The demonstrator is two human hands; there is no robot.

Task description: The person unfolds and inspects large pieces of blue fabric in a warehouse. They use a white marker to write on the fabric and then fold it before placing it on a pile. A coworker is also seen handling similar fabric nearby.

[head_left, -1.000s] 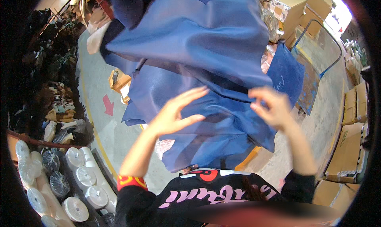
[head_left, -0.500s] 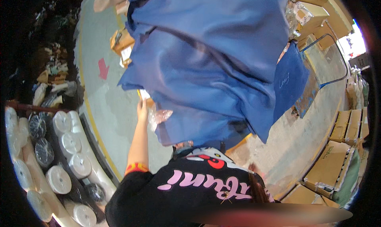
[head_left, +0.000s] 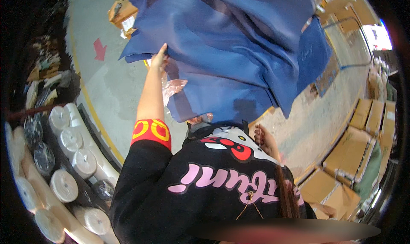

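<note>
Head view: person in black printed top with red-yellow cuff (head_left: 150, 132), big blue cloth (head_left: 239, 52) in front.
Left hand: left hand (head_left: 159, 60) raised, fingers extended flat against cloth's lower-left fold, touching it; real grip or just a press, cannot tell.
Right hand: right hand (head_left: 264, 140) low by the chest, below cloth's bottom edge, fingers curled, closed loosely, nothing seen in it, apart from cloth.
Cloth place: fills upper centre, hangs in layered folds over the floor (head_left: 111, 90).
Cloth axis: long folds run upper left to lower right; pointed corner hangs down at right, another juts left above the hand.
Plastic: clear crinkled wrap (head_left: 174, 87) just beside forearm, under cloth edge.
Packages right: stacked brown cartons (head_left: 358, 146) along right rim, more cartons (head_left: 337, 5) top right.
Package top left: brown box (head_left: 124, 13) with pale label on floor, touching cloth's upper-left edge in view.
Signs: red arrow (head_left: 100, 49) painted on floor, points up-left; yellow line (head_left: 92, 111) curves along floor edge.
Rolls: white rolls (head_left: 72, 158) racked lower left, ends facing up.
Cart: blue-framed cart (head_left: 341, 47) right of cloth.
Open room: bare floor left of arm, and right below the hanging corner.
</note>
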